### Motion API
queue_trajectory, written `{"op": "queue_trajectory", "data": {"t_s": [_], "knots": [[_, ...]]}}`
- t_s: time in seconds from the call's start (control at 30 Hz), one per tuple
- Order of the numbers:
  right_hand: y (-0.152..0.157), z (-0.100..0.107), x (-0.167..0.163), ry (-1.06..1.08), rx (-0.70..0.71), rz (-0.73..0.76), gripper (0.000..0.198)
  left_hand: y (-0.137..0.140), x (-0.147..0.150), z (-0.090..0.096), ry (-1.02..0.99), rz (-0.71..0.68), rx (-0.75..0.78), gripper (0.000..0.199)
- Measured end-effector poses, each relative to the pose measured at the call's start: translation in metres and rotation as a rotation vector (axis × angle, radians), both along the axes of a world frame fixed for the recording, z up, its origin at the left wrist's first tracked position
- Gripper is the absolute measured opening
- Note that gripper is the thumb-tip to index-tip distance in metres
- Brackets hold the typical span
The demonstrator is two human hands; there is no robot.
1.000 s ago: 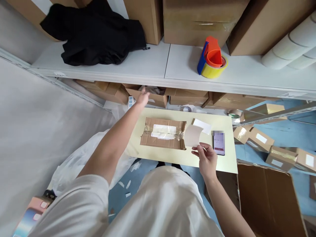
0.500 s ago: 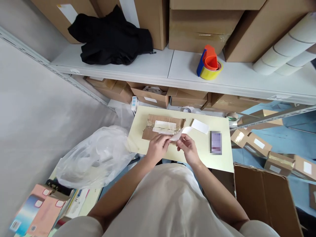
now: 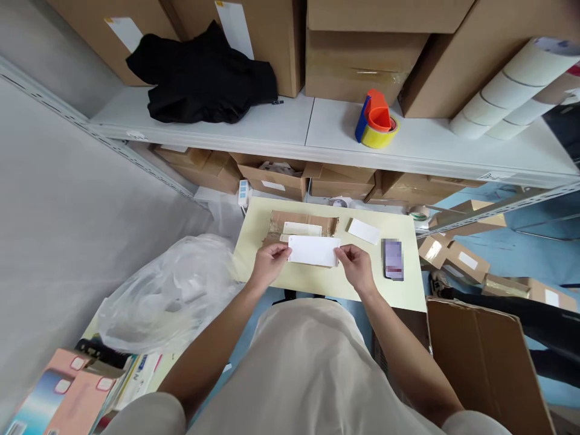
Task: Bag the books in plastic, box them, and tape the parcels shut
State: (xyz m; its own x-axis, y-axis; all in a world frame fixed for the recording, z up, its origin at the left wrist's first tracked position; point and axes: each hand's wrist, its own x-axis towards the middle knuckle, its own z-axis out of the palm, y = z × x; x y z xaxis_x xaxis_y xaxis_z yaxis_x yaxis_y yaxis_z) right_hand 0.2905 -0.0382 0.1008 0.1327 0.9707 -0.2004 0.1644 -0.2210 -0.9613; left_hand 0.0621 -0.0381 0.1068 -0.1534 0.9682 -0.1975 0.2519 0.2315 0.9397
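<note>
A white paper label [image 3: 313, 251] is stretched flat between my two hands. My left hand [image 3: 270, 264] pinches its left end and my right hand [image 3: 356, 266] pinches its right end. Below the label, partly hidden by it, a taped brown cardboard piece [image 3: 278, 223] lies on the pale yellow table [image 3: 254, 211]. Another white label strip [image 3: 302, 229] shows on the cardboard. A small stack of white labels [image 3: 364, 231] lies to the right, beyond my right hand. Farther right is a phone [image 3: 393, 260], its screen blurred.
A grey shelf [image 3: 330, 136] crosses ahead, bearing a tape dispenser [image 3: 377, 124], black cloth [image 3: 203, 75] and white rolls [image 3: 502, 90]. A clear plastic bag [image 3: 167, 296] bulges at left. At right stand a large open carton [image 3: 480, 350] and a person's dark-clad legs [image 3: 534, 320].
The white label was curled between my hands and is now pulled out flat. My hands have moved apart. A person's legs have come into view at the right.
</note>
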Motion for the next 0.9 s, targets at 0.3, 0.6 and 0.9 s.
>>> {"op": "queue_trajectory", "data": {"t_s": [0.3, 0.6, 0.9], "knots": [[-0.02, -0.027, -0.03, -0.177, -0.05, -0.035, 0.045, -0.008, -0.023, -0.026, 0.352, -0.108, 0.064, 0.017], [0.022, -0.036, -0.043, -0.342, -0.011, -0.087, 0.038, 0.042, -0.036, -0.04, 0.318, -0.14, 0.019, 0.026], [0.043, -0.031, -0.05, -0.689, -0.114, -0.063, 0.033, 0.062, -0.032, -0.042, 0.576, -0.224, 0.053, 0.029]]}}
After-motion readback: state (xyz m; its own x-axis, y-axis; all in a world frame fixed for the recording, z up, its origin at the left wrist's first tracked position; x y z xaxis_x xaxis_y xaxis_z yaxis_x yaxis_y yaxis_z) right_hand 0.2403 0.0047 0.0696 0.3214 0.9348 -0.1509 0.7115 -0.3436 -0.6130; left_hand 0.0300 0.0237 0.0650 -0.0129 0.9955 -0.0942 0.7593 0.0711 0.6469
